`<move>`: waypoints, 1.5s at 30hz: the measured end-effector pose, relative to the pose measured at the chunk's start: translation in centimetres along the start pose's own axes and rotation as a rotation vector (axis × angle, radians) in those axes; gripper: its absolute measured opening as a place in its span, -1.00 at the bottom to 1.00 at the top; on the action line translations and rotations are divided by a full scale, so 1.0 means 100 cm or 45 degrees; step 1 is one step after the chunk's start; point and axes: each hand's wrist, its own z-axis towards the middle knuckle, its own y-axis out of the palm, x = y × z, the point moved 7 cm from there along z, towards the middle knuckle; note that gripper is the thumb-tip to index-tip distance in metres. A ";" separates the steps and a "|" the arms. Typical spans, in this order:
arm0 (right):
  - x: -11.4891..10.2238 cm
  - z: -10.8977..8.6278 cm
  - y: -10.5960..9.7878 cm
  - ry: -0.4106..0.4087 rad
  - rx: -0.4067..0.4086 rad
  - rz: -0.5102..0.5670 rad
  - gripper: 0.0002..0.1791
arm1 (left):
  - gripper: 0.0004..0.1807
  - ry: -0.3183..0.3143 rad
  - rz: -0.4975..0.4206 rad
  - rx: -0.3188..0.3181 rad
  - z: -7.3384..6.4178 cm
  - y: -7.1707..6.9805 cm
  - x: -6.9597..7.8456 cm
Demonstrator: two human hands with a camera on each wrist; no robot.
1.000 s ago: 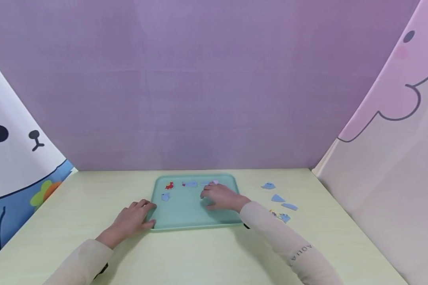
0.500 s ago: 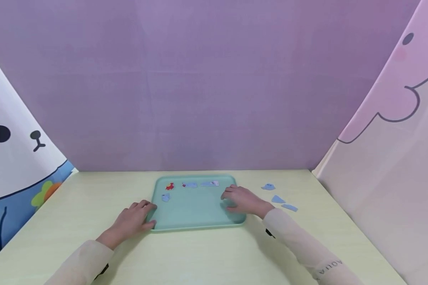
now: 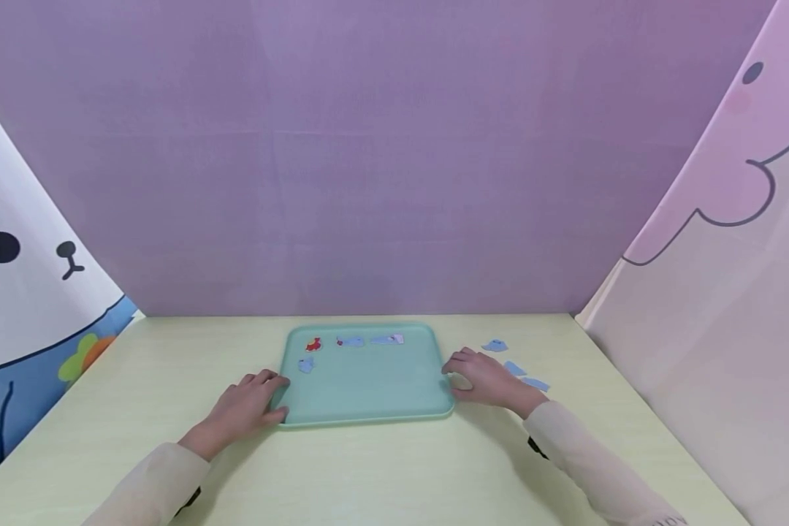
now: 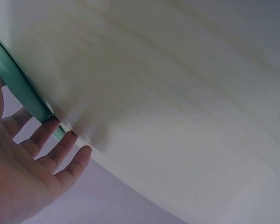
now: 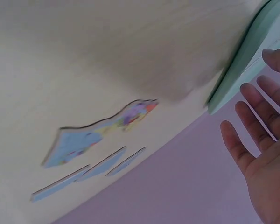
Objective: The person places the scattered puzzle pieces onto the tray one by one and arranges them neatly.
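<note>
My left hand (image 3: 243,409) rests at the left rim of a mint-green tray (image 3: 368,421), its fingers spread and touching the edge; the left wrist view shows the fingertips (image 4: 70,135) along that rim. Beside the right rim hovers my right hand (image 3: 489,380), fingers loosely bent and holding nothing. On the tray lie a red puzzle piece (image 3: 313,344), two long blue pieces (image 3: 351,341) in the back row, and a small blue piece (image 3: 305,364) below the red one. A larger blue piece with coloured print (image 5: 79,144) lies on the table, hidden by the right arm in the head view.
Right of the tray, more blue pieces lie on the pale table (image 3: 381,475): a hat-shaped one (image 3: 495,345) and two others (image 3: 535,383) partly near my right hand. A purple cloth wall (image 3: 394,161) stands behind, with printed cloths on both sides.
My right hand has moved right, from over the back of the tray to outside its right rim. The pieces on the tray have kept their places, and my left hand stays put.
</note>
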 end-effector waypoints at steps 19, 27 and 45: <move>0.040 -0.065 -0.006 0.121 0.082 -0.015 -0.76 | -0.49 0.000 -0.006 0.006 0.000 -0.002 0.002; 0.048 -0.084 -0.008 0.156 0.094 -0.023 -0.78 | -0.50 0.018 0.000 0.024 -0.001 -0.003 0.003; 0.056 -0.096 -0.003 0.194 0.109 -0.069 -0.77 | -0.50 0.012 0.005 0.023 -0.002 -0.003 0.003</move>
